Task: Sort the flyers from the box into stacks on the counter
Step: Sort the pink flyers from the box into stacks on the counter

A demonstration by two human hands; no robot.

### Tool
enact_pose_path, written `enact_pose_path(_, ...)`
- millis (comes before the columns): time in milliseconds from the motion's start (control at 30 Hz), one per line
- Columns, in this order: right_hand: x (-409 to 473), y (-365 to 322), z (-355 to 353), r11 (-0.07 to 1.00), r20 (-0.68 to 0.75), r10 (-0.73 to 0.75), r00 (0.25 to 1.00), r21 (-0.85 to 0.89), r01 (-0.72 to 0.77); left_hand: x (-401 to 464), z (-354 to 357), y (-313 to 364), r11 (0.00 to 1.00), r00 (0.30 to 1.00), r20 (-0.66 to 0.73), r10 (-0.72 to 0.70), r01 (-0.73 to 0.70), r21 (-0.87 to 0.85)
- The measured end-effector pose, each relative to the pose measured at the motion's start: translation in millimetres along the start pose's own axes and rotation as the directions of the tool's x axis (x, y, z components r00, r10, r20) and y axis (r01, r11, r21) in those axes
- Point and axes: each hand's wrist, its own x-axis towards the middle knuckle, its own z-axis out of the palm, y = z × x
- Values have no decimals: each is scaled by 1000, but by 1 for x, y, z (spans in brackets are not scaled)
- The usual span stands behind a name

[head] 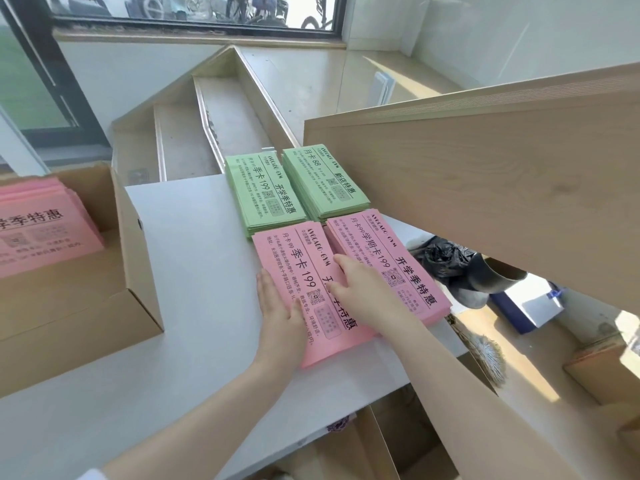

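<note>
Looks like shop/gym reception — white counter (194, 271) w/ promo flyer stacks (322, 258), street window (194, 10), steps (207, 133).

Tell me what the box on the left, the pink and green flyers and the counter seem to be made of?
Box: brown cardboard, matte, with folded flaps and raw cut edges.
Pink flyers and green flyers: thin coloured paper, matte, printed in black; the sheet edges show in the stacks.
Counter: smooth, pale grey, faintly sheened top; probably laminate or painted board, hard to say which.

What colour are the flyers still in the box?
Pink flyers in the box; the head view shows them.
</note>
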Motion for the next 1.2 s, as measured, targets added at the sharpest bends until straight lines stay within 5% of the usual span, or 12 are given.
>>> enact_pose_path(333, 3, 0, 8, 999, -29, 35, 999, 10, -35, 3, -9, -2, 993, 996, 73, -43, 51, -107)
enact_pose_path(467, -3, 1, -12, 997, -204, 22, 979, 78, -6, 6, -18, 14, 995, 996, 4, 91, -91, 43)
enact_pose_path(567, 3, 15, -36, 983, -262, 100, 960, 174, -55, 21, -15, 43, 984, 977, 141, 162, -171, 57)
enact_pose_path(733, 43, 45, -55, 919, -147, 249, 957, 348, -186, 53, 32, 85, 982, 931, 346, -116, 160, -102)
enact_pose_path(933, 79, 63, -63, 841, 27, 343, 939, 437, -320, 90, 71, 78, 857, 872, 290, -394, 463, -227)
enact_pose_path(1200, 85, 71, -60, 790, 65, 321, 945, 532, -305, 88, 74, 91, 799, 851, 279, -445, 518, -305)
